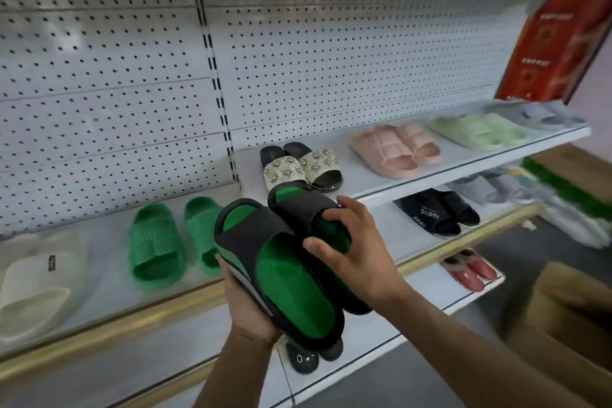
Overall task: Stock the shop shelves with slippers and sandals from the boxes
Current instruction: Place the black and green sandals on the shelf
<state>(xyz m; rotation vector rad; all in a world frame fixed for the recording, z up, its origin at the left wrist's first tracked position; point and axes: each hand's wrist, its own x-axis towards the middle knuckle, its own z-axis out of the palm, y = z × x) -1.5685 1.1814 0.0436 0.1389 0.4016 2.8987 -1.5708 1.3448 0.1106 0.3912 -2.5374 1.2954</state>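
I hold a pair of black slides with green footbeds in front of the shelves. My left hand (250,305) grips the left slide (284,278) from below at its sole. My right hand (357,255) rests its fingers on the right slide (308,209), at the strap and the green footbed. Both slides are tilted, toes pointing up towards the upper shelf (463,159), and they touch each other side by side.
The upper shelf carries flowered sandals (301,167), pink slides (395,149) and pale green slides (477,129). The left shelf holds green slides (155,245) and a cream slide (36,285). Black "Super" slippers (437,212) and red slippers (470,270) lie lower. A red box (559,46) stands top right; cardboard boxes (569,311) sit on the floor.
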